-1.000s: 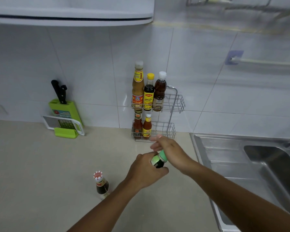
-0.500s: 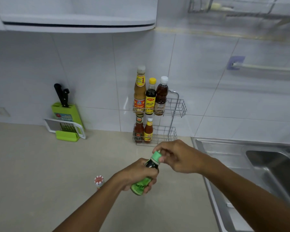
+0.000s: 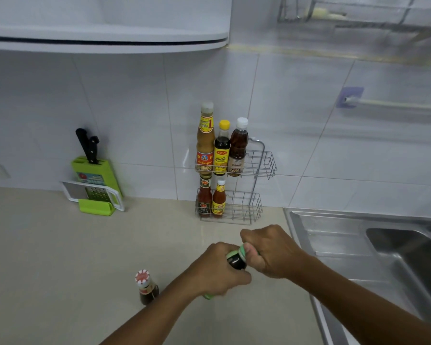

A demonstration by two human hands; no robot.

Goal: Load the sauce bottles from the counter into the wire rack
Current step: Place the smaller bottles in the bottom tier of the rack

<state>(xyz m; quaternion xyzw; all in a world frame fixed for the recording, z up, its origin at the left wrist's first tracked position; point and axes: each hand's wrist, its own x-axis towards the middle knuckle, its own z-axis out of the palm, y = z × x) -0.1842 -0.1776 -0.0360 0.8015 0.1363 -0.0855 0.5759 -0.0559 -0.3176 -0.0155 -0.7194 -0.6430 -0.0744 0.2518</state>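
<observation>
Rack [image 3: 255, 168] left of sink [image 3: 339, 235], probably apart

- White tiled wall [image 3: 125, 100] behind a beige tabletop [image 3: 47, 257].
- White cabinet [image 3: 105, 23] overhead.
- Steel sink [image 3: 373, 247] at right.
- Green knife block [image 3: 97, 175] with grater [image 3: 95, 194] against the wall.
- Towel rail [image 3: 393, 105] at upper right.

This is a home kitchen: a beige counter [image 3: 60, 257] under white wall tiles [image 3: 125, 108], a steel sink [image 3: 383, 245] at its right edge, a knife block [image 3: 95, 175] at the back edge.
</observation>
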